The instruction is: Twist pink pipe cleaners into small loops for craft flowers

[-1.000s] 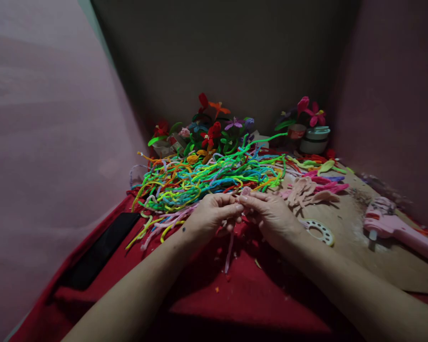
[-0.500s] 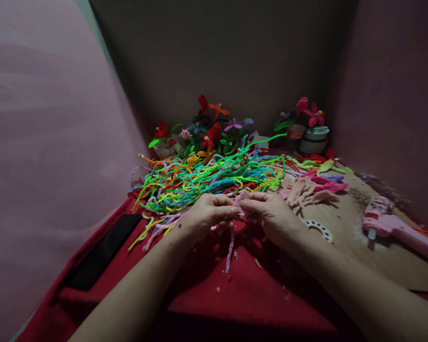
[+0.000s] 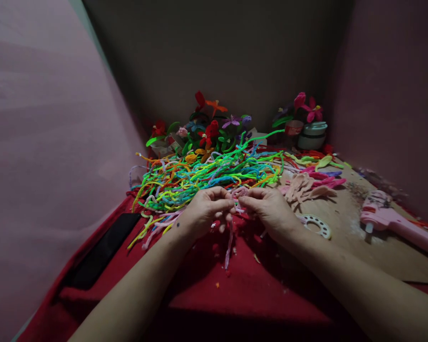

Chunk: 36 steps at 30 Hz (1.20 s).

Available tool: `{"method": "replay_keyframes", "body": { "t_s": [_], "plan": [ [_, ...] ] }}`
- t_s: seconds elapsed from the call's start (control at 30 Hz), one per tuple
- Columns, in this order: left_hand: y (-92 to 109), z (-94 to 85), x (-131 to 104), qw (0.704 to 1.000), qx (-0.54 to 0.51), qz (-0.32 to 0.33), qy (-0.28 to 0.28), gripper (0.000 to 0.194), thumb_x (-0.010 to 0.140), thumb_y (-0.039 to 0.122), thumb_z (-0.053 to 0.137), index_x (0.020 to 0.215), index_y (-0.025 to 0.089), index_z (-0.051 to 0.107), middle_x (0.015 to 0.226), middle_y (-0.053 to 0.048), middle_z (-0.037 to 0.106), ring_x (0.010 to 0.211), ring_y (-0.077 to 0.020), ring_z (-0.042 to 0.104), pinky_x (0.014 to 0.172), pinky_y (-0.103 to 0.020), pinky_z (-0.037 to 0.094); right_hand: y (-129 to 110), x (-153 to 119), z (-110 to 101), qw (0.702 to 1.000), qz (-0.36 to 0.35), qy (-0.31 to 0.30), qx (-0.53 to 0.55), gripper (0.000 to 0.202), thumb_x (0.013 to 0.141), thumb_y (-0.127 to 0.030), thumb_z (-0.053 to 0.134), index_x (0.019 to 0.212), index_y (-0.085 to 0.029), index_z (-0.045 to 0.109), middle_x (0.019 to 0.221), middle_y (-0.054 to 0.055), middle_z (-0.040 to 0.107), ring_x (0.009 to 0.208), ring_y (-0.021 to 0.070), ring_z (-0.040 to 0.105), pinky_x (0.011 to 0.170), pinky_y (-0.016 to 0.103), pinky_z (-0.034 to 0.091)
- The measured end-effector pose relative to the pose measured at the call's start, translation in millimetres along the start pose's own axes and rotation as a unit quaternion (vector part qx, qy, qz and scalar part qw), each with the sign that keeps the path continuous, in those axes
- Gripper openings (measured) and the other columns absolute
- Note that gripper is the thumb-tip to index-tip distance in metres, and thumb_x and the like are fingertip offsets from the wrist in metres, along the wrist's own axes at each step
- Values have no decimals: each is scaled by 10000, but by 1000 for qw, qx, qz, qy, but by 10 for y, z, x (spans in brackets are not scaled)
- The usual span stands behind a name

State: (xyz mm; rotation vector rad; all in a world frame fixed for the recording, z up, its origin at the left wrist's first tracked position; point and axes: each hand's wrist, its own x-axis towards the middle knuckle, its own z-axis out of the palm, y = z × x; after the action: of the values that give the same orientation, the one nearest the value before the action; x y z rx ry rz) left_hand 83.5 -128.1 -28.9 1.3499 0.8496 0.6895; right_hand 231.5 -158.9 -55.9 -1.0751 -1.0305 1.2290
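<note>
Between my two hands is a pale pink pipe cleaner (image 3: 229,247), bent into a small loop at the top, with one end hanging down over the red cloth. My left hand (image 3: 210,209) pinches it between thumb and forefinger, the lower fingers curled below. From the other side my right hand (image 3: 267,209) pinches the looped part with thumb and forefinger. The fingers hide some of the loop. Just beyond my hands lies a large tangled pile of coloured pipe cleaners (image 3: 207,175), mostly green, yellow, blue and orange.
A black phone-like slab (image 3: 105,249) lies at the left on the red cloth (image 3: 257,299). Rightward are beige strips (image 3: 299,190), a white ring with holes (image 3: 317,225) and a pink glue gun (image 3: 395,223) on a board (image 3: 349,251). Fuzzy flowers (image 3: 210,133) and a lidded jar (image 3: 313,135) stand behind.
The pink pipe cleaner's top now shows as an open loop between my fingertips, where it looked bunched before. Both hands stay almost in place; the view has shifted slightly.
</note>
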Motion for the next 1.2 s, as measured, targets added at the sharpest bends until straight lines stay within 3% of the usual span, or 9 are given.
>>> {"method": "replay_keyframes", "body": {
  "t_s": [0.27,0.5,0.67,0.9,1.03,1.2],
  "plan": [
    [0,47,-23,999,-11,31,-9,109,674,129,566,730,151,475,626,-4,597,457,-105,546,366,-223,466,23,-23,4,1000,16,-22,-15,168,644,-285,607,659,-118,603,574,7,569,465,70,415,439,211,273],
    [23,83,-39,992,101,64,39,90,672,173,592,694,131,515,548,23,564,360,-64,471,322,-169,388,-11,-34,5,999,36,-11,-20,184,621,-280,620,544,-124,558,417,-51,425,367,46,310,383,213,190],
    [4,108,-47,981,174,71,54,117,693,241,584,705,131,545,519,46,525,359,-52,445,348,-160,345,-8,-25,-2,997,74,-25,29,152,591,-264,627,561,-136,550,404,-67,388,345,44,289,367,212,186],
    [-2,136,-57,922,335,177,79,137,722,243,557,631,140,549,614,26,522,587,-75,463,558,-169,378,29,-15,-9,994,71,-45,66,121,582,-238,621,579,-131,565,422,-64,393,366,39,276,392,214,172],
    [26,133,-72,936,316,148,48,227,781,347,500,677,151,548,566,30,498,524,-76,445,502,-174,356,51,-16,-2,994,64,-38,75,154,591,-266,640,602,-128,574,443,-59,411,383,41,279,399,217,174],
    [36,118,-62,966,233,94,53,259,769,392,520,700,147,564,491,51,460,395,-54,384,402,-175,305,40,-35,0,995,64,-42,69,149,605,-256,639,584,-126,569,447,-51,437,377,39,301,394,211,182]
  ]
}}
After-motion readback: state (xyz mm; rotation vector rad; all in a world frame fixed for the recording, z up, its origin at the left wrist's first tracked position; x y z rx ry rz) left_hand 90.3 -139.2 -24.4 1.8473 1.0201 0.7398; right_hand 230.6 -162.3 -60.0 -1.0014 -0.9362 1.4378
